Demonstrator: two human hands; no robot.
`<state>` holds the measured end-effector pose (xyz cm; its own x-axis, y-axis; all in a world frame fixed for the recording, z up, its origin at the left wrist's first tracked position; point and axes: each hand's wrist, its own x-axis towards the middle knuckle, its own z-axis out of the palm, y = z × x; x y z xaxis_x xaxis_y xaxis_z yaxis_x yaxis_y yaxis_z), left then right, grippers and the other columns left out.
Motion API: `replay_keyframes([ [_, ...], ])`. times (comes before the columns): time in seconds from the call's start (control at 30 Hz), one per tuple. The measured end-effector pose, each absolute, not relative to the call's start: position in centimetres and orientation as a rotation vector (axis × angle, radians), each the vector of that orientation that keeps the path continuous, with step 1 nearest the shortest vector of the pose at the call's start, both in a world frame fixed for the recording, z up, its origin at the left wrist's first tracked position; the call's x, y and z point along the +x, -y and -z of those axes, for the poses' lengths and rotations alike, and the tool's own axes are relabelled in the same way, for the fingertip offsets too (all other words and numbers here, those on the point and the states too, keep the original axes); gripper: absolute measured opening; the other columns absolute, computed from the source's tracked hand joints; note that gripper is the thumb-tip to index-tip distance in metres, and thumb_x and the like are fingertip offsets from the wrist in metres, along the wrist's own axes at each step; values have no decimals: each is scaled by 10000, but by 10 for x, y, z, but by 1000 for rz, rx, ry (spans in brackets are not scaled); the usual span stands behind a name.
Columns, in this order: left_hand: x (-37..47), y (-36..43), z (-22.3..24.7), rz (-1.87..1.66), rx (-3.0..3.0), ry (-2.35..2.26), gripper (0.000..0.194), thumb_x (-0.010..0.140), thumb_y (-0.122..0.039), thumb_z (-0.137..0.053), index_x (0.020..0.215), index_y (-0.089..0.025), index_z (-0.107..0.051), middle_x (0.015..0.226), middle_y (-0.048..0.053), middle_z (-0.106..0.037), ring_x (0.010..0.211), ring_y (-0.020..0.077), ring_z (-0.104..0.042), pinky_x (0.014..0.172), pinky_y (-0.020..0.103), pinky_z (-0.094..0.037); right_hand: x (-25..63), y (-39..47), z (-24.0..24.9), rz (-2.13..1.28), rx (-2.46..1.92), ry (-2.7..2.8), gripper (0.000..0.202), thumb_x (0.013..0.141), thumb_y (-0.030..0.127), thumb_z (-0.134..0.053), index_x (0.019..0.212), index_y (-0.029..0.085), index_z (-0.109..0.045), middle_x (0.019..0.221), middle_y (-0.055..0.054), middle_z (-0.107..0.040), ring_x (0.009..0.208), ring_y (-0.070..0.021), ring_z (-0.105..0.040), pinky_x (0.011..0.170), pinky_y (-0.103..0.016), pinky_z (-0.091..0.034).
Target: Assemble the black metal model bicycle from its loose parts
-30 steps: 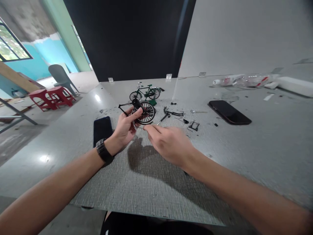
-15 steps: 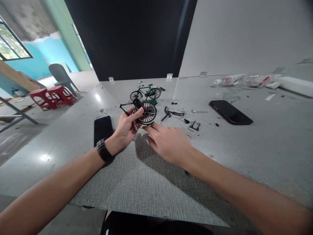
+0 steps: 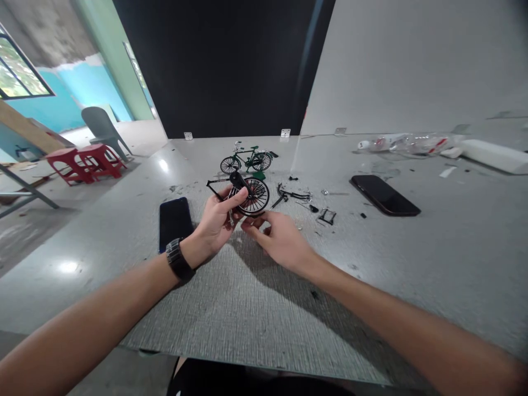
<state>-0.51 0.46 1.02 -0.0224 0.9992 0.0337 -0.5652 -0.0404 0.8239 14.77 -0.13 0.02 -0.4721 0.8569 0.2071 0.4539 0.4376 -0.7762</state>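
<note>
A dark phone is laid at the left on the table, a second phone at the right; red stools are seen near a gray chair.

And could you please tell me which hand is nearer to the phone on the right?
Right. The right hand is to the left of that phone and nearer the person; the left hand is farther left, holding the partly built model bicycle.
</note>
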Motion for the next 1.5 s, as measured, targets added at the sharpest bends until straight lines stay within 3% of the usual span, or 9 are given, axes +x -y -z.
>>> replay_keyframes([
  [0.23, -6, -6, -8, -1481, 785, -755, 262, 694, -215, -862, 881, -157, -688, 890, 22, -723, 706, 97, -647, 544, 192, -436, 148, -1, -4, -1238, -1110, 1858, 261, 909, 409, -595, 947, 155, -639, 910, -36, -667, 401, -54, -503, 398, -235, -361],
  [0.53, -3, -2, -14, -1515, 789, -816, 258, 692, -228, -862, 851, -162, -670, 830, 10, -709, 681, 100, -638, 545, 196, -435, 148, 1, -7, -1502, -1126, 1568, 224, 853, 412, -676, 900, 196, -637, 667, 45, -523, 389, -61, -484, 286, -200, -248],
  [0.7, -1, 0, -19, -1496, 767, -827, 269, 687, -238, -870, 854, -145, -681, 824, 14, -708, 693, 99, -643, 570, 194, -466, 147, 3, -9, -1614, -1076, 1481, 205, 850, 380, -676, 918, 196, -616, 693, 37, -528, 407, -53, -483, 278, -163, -309],
  [1.0, -4, -2, -15, -1471, 815, -802, 260, 719, -274, -846, 864, -150, -669, 837, 19, -695, 664, 88, -617, 506, 190, -397, 146, 3, 1, -1436, -1107, 1721, 220, 915, 397, -610, 950, 180, -620, 705, -9, -625, 416, -91, -566, 325, -192, -462],
  [1.33, -4, -2, -14, -1432, 841, -784, 257, 731, -303, -837, 840, -155, -658, 800, 16, -665, 629, 90, -587, 506, 212, -398, 150, 1, 2, -1406, -1072, 1909, 323, 931, 433, -598, 1089, 169, -696, 513, 25, -590, 338, -84, -468, 321, -191, -367],
  [1.5, -5, -3, -13, -1473, 865, -822, 250, 729, -297, -837, 818, -151, -654, 777, 4, -636, 593, 62, -534, 452, 184, -328, 150, 4, -2, -1386, -1038, 2010, 391, 959, 435, -541, 1227, 184, -677, 552, 15, -594, 428, -116, -539, 379, -211, -402],
])
